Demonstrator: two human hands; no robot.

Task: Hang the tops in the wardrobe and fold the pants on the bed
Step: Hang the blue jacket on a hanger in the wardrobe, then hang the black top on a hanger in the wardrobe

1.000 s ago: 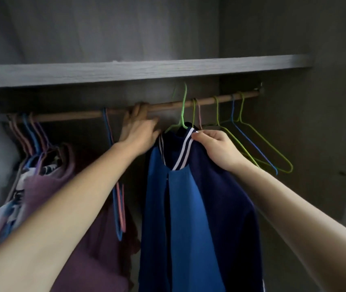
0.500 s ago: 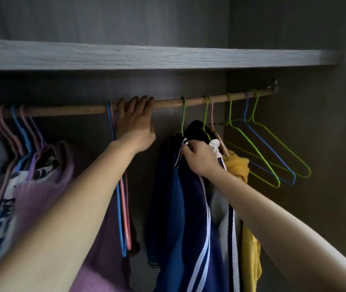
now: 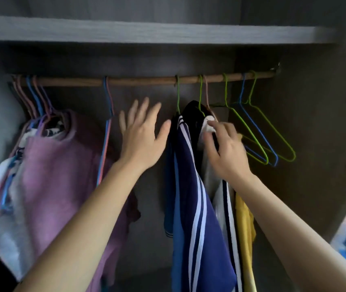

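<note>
Our left hand (image 3: 140, 142) hangs below the round wooden rod (image 3: 142, 81) with its grip released, fingers spread and touching nothing, while our right hand (image 3: 225, 152) has its grip curled on the soft collar of the white top (image 3: 218, 207), thumb and fingers pinching the cloth. That top hangs in the wardrobe (image 3: 146, 60) between a smooth navy top (image 3: 187, 178) with white stripes and a crumpled yellow top (image 3: 243, 228). Thin green and blue wire hangers (image 3: 271, 162) hang bare to the right, and a fuzzy pink top (image 3: 58, 165) hangs to the left.
</note>
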